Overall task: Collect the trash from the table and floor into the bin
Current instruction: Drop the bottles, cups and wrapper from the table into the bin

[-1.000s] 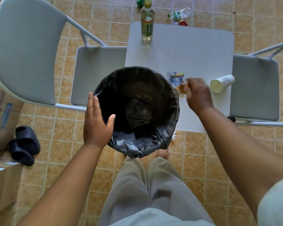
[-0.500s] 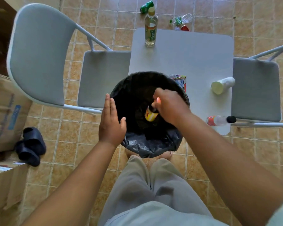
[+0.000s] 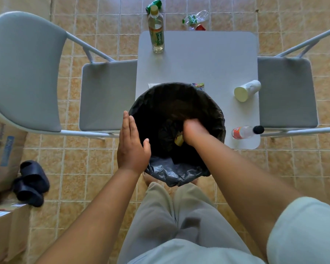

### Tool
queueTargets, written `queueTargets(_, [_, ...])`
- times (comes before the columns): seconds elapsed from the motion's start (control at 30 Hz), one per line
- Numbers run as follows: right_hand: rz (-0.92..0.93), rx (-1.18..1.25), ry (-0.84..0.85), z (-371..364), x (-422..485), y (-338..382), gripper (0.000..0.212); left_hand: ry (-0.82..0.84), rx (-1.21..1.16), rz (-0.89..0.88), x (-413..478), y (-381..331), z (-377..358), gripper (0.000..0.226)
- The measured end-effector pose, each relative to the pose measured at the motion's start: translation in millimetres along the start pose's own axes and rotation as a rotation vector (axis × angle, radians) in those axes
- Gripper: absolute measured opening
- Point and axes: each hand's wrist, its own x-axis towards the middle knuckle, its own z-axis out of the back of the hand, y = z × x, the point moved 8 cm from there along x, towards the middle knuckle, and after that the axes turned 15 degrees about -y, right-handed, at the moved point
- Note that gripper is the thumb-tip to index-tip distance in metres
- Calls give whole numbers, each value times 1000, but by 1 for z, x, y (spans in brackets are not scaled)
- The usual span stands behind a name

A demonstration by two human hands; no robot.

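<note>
Depositing a wrapper. The right hand (image 3: pixel 193 131) is sunk inside the bin (image 3: pixel 215 115), its fingers turned down and hidden, so whether they are clamped or parted cannot be told; a yellow wrapper (image 3: pixel 179 139) shows just at its 9 o'clock edge, touching the hand. The left hand (image 3: pixel 131 147) lies flat against the rim at 9 o'clock, fingers together and extended, thumb over the liner, steadying it. Good practice here is probably to release low inside the liner and withdraw straight up without snagging the plastic. Still on the desk (image 3: pixel 198 60): tea bottle (image 3: pixel 156 33) at 12 o'clock, cup (image 3: pixel 247 90) at 2, small bottle (image 3: pixel 246 132) at 3. A can (image 3: pixel 153 4) lies on the floor beyond.
</note>
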Motion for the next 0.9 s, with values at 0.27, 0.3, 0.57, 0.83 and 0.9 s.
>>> queueTargets(0.27, [295,503,-857,145,-87,-39,16,29,65,-30,-1,-8,-5,82])
queueTargets(0.3, [247,482,-933,153,-93,-58,15,29,95,-37,-1,-8,-5,83])
queueTargets(0.57, [-253,61,-514,82,-52,-200,44,41,175,-154,0,-17,-10,81])
queueTargets(0.83, [-152,194,-604,77,-46,-205,35,33,164,-166,1,-25,-12,80])
queueTargets(0.9, [-138,261,-798,111,-57,-195,31,27,158,-163,1,-26,-12,80])
